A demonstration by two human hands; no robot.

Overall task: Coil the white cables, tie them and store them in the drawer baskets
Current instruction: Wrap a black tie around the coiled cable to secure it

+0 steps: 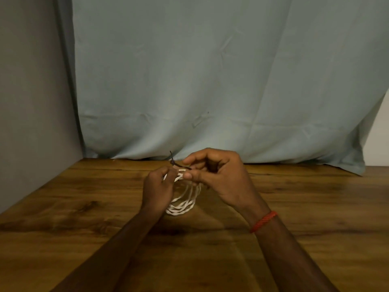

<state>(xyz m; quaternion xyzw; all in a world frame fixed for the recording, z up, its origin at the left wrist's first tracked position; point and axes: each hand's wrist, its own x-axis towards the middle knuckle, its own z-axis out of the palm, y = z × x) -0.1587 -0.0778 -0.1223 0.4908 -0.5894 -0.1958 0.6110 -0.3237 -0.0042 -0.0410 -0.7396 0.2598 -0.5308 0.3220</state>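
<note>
A coiled white cable point(182, 204) hangs in several loops between my two hands, just above the wooden table point(84, 207). My left hand point(156, 187) grips the top of the coil from the left. My right hand point(219, 175) pinches a thin dark tie point(179, 164) at the top of the coil, thumb and forefinger closed on it. One end of the tie sticks up to the left of my fingers. The upper part of the coil is hidden behind my fingers. No drawer baskets are in view.
A pale blue-grey cloth point(210, 81) hangs behind the table's far edge. A grey wall point(31, 102) borders the table on the left. A red cord bracelet point(263, 221) sits on my right wrist.
</note>
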